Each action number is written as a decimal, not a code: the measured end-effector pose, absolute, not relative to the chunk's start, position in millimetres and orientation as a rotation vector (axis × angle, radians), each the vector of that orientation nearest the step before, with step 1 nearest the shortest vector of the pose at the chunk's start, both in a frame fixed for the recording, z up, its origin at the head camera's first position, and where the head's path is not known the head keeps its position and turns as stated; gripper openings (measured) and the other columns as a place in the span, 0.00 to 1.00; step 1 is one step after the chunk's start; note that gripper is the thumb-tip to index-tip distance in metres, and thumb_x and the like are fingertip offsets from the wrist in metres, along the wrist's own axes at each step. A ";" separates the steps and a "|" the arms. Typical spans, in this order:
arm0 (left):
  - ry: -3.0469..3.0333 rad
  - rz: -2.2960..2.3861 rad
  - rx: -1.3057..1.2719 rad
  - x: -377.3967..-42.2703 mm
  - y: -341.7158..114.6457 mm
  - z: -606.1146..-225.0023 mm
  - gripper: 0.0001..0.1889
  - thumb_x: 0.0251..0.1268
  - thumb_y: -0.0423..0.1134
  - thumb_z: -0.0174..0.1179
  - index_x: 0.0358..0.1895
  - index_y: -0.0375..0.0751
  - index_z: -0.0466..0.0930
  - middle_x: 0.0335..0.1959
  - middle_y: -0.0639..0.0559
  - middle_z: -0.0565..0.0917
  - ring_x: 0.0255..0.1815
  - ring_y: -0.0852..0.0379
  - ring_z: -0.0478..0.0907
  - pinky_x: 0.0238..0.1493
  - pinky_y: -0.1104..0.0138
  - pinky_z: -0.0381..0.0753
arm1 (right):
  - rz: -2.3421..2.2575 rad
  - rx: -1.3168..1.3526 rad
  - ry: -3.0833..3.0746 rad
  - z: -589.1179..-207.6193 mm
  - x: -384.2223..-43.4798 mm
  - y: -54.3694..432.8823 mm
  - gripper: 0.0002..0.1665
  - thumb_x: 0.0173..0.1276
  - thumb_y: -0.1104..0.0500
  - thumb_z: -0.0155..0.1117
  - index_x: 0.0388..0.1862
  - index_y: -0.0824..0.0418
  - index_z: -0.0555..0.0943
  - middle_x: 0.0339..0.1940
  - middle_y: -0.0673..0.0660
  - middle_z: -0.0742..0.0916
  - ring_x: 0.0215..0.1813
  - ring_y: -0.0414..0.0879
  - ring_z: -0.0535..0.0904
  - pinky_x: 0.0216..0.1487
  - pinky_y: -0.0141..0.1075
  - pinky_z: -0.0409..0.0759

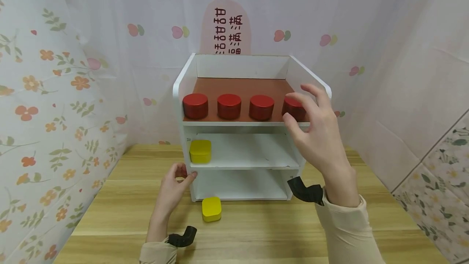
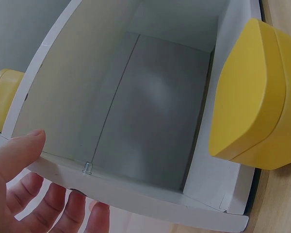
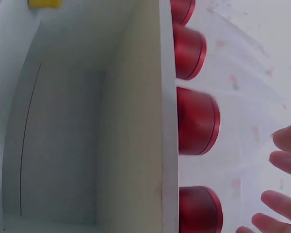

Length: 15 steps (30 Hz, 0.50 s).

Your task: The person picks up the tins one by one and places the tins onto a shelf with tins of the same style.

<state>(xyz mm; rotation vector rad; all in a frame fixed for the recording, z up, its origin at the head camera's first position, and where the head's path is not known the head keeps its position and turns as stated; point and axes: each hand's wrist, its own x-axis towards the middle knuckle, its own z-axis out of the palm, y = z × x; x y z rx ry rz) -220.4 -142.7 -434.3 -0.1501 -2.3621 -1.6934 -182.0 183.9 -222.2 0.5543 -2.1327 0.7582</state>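
Note:
A white shelf unit (image 1: pixel 239 169) stands on the table with red round tins on its top board. My left hand (image 1: pixel 172 190) holds the front edge of its left side panel (image 2: pixel 131 193), thumb on the inner side and fingers outside. Around the rightmost red tin (image 1: pixel 294 108) my right hand (image 1: pixel 319 133) hovers, fingers spread and curved; the right wrist view shows a gap between the fingers and the tins. One yellow box (image 1: pixel 200 152) sits at the left of the middle shelf. A second yellow box (image 1: pixel 211 209) lies on the table before the unit.
Three more red tins, left (image 1: pixel 196 106), middle (image 1: pixel 229 106) and right (image 1: pixel 261 107), line the front of the top board. Raised white walls bound that board at the sides and back. Floral curtains (image 1: pixel 146 72) hang behind and beside the wooden table (image 1: pixel 256 239).

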 end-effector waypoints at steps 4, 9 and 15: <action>-2.364 -1.693 -0.147 -220.3 -142.6 -433.8 0.15 0.64 0.38 0.66 0.47 0.38 0.72 0.40 0.45 0.75 0.45 0.51 0.73 0.47 0.61 0.76 | 0.800 0.568 -2.053 -228.8 -172.5 178.8 0.18 0.64 0.66 0.62 0.53 0.62 0.81 0.64 0.57 0.75 0.65 0.51 0.69 0.54 0.50 0.70; -2.357 -1.706 -0.150 -220.6 -142.4 -433.1 0.15 0.64 0.37 0.66 0.47 0.38 0.71 0.40 0.45 0.75 0.45 0.51 0.73 0.46 0.60 0.76 | 0.863 0.580 -1.961 -240.8 -162.5 171.5 0.17 0.61 0.68 0.64 0.50 0.62 0.83 0.61 0.59 0.78 0.65 0.51 0.71 0.58 0.48 0.68; -2.353 -1.711 -0.144 -220.4 -142.4 -432.2 0.15 0.64 0.37 0.66 0.46 0.38 0.72 0.40 0.45 0.75 0.44 0.51 0.73 0.47 0.60 0.76 | 0.957 0.587 -1.896 -259.8 -153.4 164.3 0.16 0.60 0.69 0.64 0.48 0.64 0.84 0.58 0.59 0.80 0.61 0.50 0.74 0.60 0.39 0.68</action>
